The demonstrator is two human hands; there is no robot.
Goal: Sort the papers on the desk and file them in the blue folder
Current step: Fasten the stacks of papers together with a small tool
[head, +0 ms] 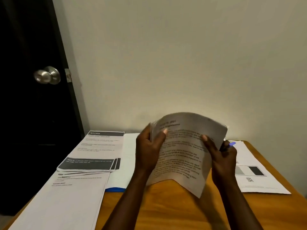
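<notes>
Head view: my left hand (149,151) and right hand (221,156) both grip a printed sheaf (184,150) above the table (166,209); blue folder (116,189) lies under loose sheets.

Paper sheaf (182,150) between both hands

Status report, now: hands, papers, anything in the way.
Left hand and right hand both gripping a sheaf of papers, lifted off the desk. Blue folder under sheets at left. Nothing blocking.
</notes>
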